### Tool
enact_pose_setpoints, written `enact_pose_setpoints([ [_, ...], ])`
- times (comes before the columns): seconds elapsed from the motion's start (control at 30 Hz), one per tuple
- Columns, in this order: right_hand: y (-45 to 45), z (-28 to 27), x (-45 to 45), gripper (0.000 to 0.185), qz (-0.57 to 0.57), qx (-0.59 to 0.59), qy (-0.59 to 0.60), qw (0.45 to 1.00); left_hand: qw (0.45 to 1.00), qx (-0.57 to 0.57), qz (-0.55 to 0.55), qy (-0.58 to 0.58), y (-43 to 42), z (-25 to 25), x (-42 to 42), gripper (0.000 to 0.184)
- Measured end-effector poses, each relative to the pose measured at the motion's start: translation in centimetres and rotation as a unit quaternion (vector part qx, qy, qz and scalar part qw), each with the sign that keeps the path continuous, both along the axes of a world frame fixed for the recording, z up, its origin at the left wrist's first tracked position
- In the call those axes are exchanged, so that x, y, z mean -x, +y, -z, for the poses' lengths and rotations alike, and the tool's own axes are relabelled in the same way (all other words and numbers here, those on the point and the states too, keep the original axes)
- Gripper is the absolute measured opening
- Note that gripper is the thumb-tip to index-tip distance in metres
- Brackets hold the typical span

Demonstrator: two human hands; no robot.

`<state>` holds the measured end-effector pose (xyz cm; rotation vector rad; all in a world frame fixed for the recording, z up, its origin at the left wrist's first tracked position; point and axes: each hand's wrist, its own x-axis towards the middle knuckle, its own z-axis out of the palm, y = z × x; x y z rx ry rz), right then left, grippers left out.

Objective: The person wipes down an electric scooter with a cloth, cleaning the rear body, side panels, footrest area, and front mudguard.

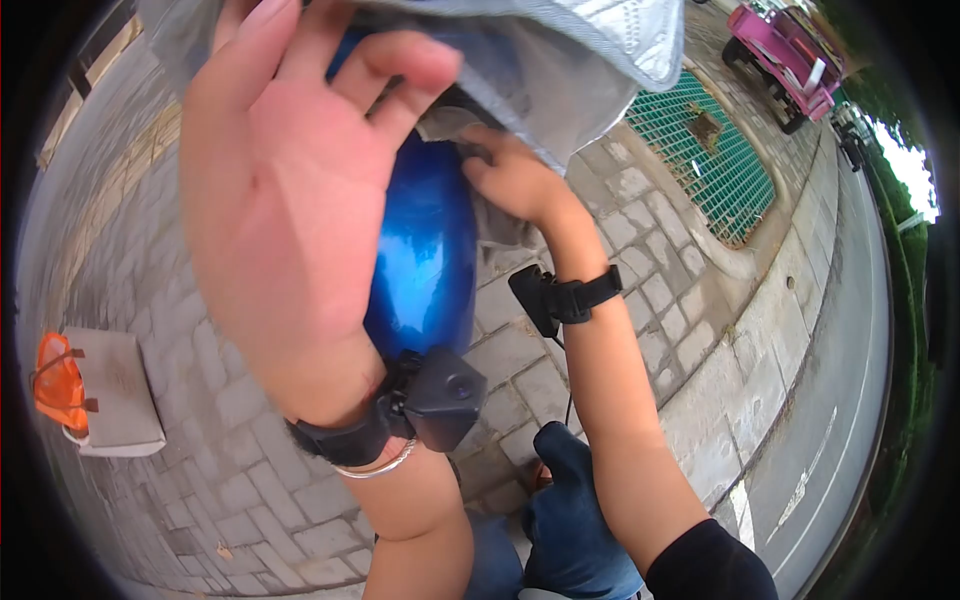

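Note:
My left hand point(290, 190) is raised close to the camera, its fingers apart and partly bent, beside a silver-grey cover point(540, 70) at the top. Behind it is a smooth, glossy blue body panel point(425, 250), partly hidden by the hand and the cover. On the panel's right side, my right hand point(515, 182) has its fingers curled on a grey cloth point(505, 228), which hangs below it. Both wrists wear black straps with small black devices. The far fingertips of my left hand are cut off by the top edge.
A white bag point(120, 395) with orange contents stands on the paving at the left. Upper right, a green grate point(705, 160) lies in the pavement, with a pink vehicle point(790, 60) beyond it. A curb point(720, 440) and a road point(820, 450) run along the right.

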<state>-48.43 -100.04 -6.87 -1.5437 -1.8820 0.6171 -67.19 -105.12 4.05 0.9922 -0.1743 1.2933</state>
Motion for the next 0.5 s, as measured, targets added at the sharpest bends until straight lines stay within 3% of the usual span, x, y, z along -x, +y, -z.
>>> enact_pose_setpoints([
  [0.1,-0.2,1.8,-0.9,0.046,0.016,-0.04,0.002,0.999,1.0,-0.003,-0.015,0.0,-0.2,-0.1,-0.3,0.036],
  [0.23,-1.1,1.4,-2.0,0.045,0.023,0.001,-0.017,1.0,1.0,0.014,-0.005,-0.016,-0.2,0.0,0.1,0.041],
  [0.3,-1.3,1.8,-2.4,0.044,0.051,0.0,-0.029,0.998,0.999,0.005,-0.042,0.009,-0.5,-0.1,0.1,0.055],
  [0.43,-1.2,1.9,-4.6,0.042,0.09,-0.046,-0.096,0.99,0.999,0.012,-0.027,0.018,-1.0,-0.5,0.5,0.06],
  [0.5,-1.7,1.1,-4.6,0.039,0.116,-0.074,-0.035,0.99,0.991,-0.105,0.07,-0.045,-1.3,-0.4,-0.2,0.059],
])
